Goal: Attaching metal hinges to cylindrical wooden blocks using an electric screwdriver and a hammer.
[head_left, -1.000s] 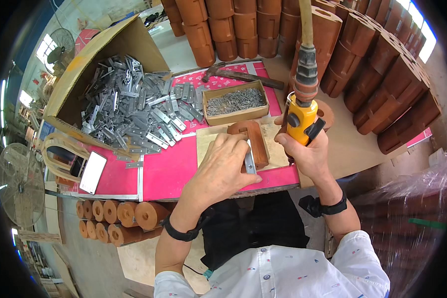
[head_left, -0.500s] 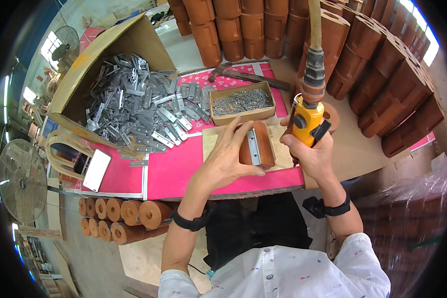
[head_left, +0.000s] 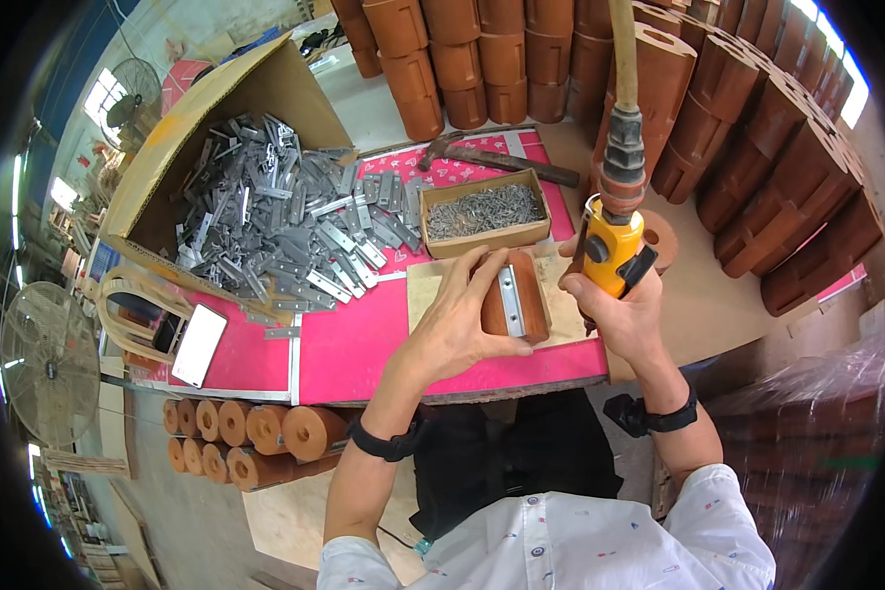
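My left hand (head_left: 452, 320) is closed round a reddish-brown wooden piece (head_left: 534, 303), its fingers over the far end and its thumb along the near end. On the wood's upper face lies a narrow silver metal plate (head_left: 511, 301) with holes in it. My right hand (head_left: 631, 320) grips a yellow power driver (head_left: 615, 251) with a dark button on its side and a thick hose fitting at its far end. The driver's working tip is mostly hidden near my fingers, just right of the wood. Beneath the wood is a light board (head_left: 423, 285).
A cardboard box (head_left: 133, 197) spills silver plates (head_left: 295, 226) at the left. Beyond my hands stand a small box of screws (head_left: 487, 208) and a hammer (head_left: 492, 157). A phone (head_left: 201, 344) lies far left. Brown wooden cylinders (head_left: 408, 88) stack behind and right; more (head_left: 315, 431) lie below the table.
The whole view has shifted slightly, so everything sits a little lower and further right. Both hands keep their grips, with the wooden piece and driver nearly unmoved against the table.
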### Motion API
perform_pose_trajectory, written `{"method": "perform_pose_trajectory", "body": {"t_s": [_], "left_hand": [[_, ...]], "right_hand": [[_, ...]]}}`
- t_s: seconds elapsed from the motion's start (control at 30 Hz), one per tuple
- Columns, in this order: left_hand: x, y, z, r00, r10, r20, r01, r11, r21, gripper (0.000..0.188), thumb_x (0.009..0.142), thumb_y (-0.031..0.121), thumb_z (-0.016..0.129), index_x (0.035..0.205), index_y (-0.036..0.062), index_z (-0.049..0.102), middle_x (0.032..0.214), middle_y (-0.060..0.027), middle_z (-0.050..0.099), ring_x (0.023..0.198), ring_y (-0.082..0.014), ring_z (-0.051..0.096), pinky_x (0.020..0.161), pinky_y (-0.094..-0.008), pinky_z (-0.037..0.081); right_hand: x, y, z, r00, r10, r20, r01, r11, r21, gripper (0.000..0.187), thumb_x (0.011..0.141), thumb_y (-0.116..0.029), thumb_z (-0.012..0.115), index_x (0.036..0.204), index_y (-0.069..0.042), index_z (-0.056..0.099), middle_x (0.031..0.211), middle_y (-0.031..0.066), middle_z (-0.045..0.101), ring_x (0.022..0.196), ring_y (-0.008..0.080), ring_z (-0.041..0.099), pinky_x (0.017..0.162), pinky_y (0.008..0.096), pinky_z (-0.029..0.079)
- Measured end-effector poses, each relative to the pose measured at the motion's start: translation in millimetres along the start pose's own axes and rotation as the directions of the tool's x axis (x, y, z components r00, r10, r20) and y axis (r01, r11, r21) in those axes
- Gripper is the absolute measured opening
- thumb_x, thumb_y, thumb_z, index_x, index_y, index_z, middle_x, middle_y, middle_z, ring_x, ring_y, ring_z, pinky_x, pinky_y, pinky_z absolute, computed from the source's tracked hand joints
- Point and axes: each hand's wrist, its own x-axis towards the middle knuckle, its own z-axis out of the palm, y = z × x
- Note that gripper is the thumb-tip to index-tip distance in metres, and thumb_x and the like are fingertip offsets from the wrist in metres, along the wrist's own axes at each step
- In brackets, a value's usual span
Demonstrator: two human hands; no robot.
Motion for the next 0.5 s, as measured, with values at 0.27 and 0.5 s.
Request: {"method": "perform_pose_trajectory", "body": {"t_s": [0.27,0.5], "left_hand": [[11,-58,-42,0.896,-0.36,-0.259,0.286,0.915,-0.283,0.045,0.078,0.01,0.072,0.121,0.0037,0.061,0.112,-0.013,0.064,0.1,-0.0243,0.064,0.089,-0.0356,0.049],[33,-95,-40,0.934,-0.149,-0.326,0.293,0.842,0.453,0.043,0.073,0.015,0.073,0.114,0.0033,0.066,0.11,-0.0199,0.061,0.104,-0.037,0.057,0.092,-0.0406,0.047]], "right_hand": [[-3,2,-6,1.0,0.01,-0.017,-0.01,1.0,-0.004,0.032,0.082,-0.002,0.07,0.111,0.001,0.057,0.082,0.0022,0.062,0.059,0.0039,0.053,0.053,0.0177,0.043],[-1,-2,-7,0.998,0.048,-0.027,-0.048,0.999,0.008,0.032,0.082,-0.002,0.07,0.111,0.0,0.056,0.09,0.0026,0.062,0.069,0.005,0.055,0.062,0.0201,0.047]]}}
